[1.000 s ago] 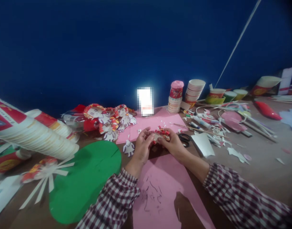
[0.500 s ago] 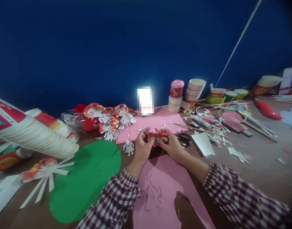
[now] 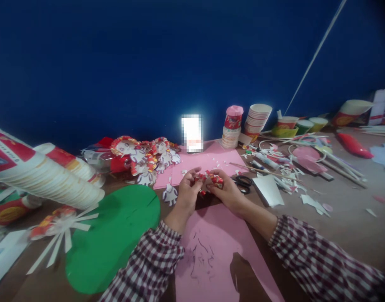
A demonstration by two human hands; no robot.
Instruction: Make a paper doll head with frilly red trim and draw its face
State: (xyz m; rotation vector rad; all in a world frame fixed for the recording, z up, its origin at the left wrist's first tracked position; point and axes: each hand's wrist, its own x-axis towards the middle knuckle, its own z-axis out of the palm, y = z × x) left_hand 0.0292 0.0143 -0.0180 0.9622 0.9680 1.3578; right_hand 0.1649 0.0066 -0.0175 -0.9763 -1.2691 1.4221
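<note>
Between my two hands is a small red, white and gold curled paper piece; its underside is hidden by my fingers. My left hand pinches it from the left, thumb on the near face. From the right, my right hand grips the other side, thumb pressed inward. Beneath my wrists lies a pink sheet with dark pen strokes and a cut-out gap. Left of my left hand rests a small white paper figure. Black-handled scissors lie just beyond my right hand.
A green paper shape lies at left, beside leaning stacked paper cups and a strip-cut cup. Finished-looking lion-like figures are grouped behind. More cups stand at the back, and paper scraps litter the right.
The curled paper piece has turned slightly in my fingers, showing more of its red and white curls. Both hands stay nearly in place.
</note>
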